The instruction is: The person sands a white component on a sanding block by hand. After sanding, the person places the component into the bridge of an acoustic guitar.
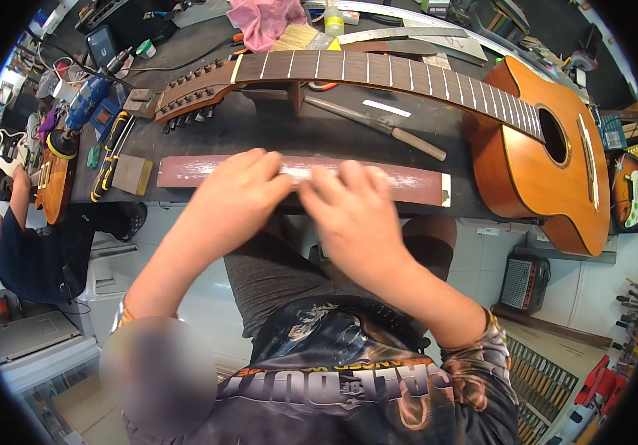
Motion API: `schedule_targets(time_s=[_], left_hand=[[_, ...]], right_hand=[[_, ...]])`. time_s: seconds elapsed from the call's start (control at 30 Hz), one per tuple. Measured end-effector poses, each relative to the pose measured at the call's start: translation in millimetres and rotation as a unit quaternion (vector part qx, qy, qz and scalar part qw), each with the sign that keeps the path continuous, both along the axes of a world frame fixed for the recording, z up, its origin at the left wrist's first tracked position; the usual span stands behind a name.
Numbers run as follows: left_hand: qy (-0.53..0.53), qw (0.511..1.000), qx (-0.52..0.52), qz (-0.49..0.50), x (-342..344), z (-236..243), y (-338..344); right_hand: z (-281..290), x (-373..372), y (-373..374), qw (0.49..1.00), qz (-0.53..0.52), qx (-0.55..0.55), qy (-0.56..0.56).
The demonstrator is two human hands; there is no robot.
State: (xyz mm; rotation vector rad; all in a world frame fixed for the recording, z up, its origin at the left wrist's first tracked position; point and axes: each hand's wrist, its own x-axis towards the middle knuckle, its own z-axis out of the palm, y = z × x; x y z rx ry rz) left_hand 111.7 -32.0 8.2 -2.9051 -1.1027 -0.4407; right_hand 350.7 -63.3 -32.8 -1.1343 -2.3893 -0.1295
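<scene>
Along the bench's near edge lies a long strip of reddish-brown sandpaper [408, 184], streaked with white dust. Both of my hands are over its middle, side by side, fingertips bent down. My left hand [245, 185] is closed, its thumb reaching toward the other hand. Fingers of my right hand [345, 196] are bent and pressed together. Whatever they pinch is too small and covered to name. Behind the strip an acoustic guitar [511, 167] without strings rests face up, its neck on a dark wooden neck rest [278, 100] and its headstock toward the left.
A file [374, 122] with a wooden handle lies under the guitar neck. To the left are a wooden block [132, 175], screwdrivers [111, 152] and a blue power tool [85, 104]. A brush [296, 37] and pink cloth [263, 18] lie behind. Another person [30, 245] works at far left.
</scene>
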Motion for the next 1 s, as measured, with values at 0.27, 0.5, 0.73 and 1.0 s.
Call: schedule_targets(time_s=[0.27,0.5,0.73,1.0], left_hand=[[0.015,0.999,-0.04,0.031,-16.9,0.7,-2.7],[-0.026,0.999,-0.036,-0.031,64.0,-10.1,13.3],[-0.067,0.996,-0.042,-0.048,98.7,-14.3,15.9],[-0.053,0.998,0.003,-0.042,84.3,-14.2,12.4]], right_hand=[[0.3,-13.9,-0.1,1.0,0.002,0.003,0.001],[-1.4,69.8,-14.3,0.998,-0.055,-0.007,-0.005],[4.2,94.8,-16.3,0.996,-0.077,-0.014,0.03],[9.7,75.5,-14.8,0.998,-0.068,-0.01,-0.011]])
